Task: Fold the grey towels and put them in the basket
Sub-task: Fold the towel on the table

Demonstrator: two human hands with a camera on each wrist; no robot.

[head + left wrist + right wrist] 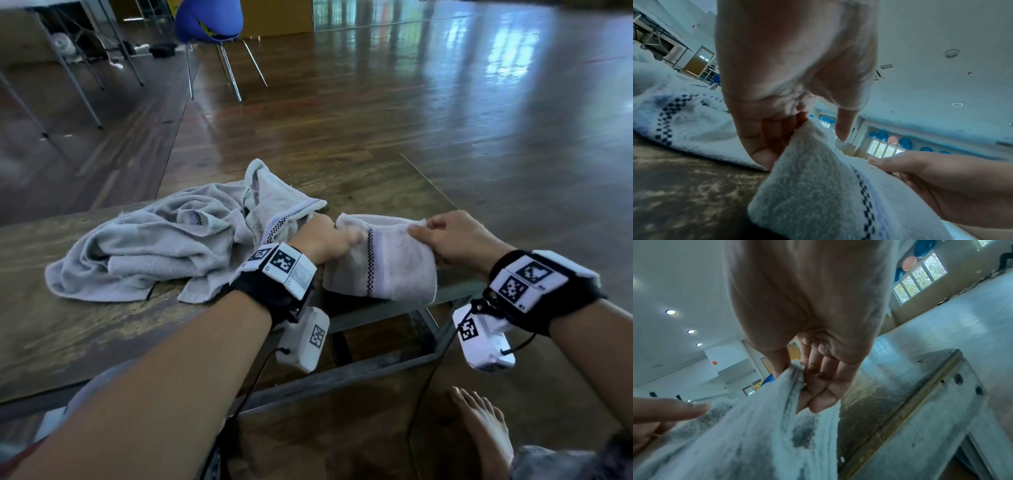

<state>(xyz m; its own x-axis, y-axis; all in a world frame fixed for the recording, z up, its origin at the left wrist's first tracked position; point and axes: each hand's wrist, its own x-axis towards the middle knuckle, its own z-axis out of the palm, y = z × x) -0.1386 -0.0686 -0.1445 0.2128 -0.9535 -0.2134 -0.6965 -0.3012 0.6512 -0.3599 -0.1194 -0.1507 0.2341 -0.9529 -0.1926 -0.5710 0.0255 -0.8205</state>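
Observation:
A folded grey towel (383, 260) with a dark checkered stripe hangs over the near right edge of the low wooden table (85, 342). My left hand (325, 243) pinches its left upper corner, and my right hand (455, 240) pinches its right upper edge. In the left wrist view the towel (818, 194) runs from my left hand (777, 129) to my right hand (941, 183). In the right wrist view my right hand (807, 369) grips the towel (748, 443). A crumpled pile of grey towels (164, 246) lies on the table to the left. No basket is in view.
A blue chair (209, 24) with metal legs stands on the wooden floor beyond the table. Metal table legs (68, 75) stand at the far left. My bare foot (479, 431) rests on the floor at the lower right, beside the table's metal frame (376, 366).

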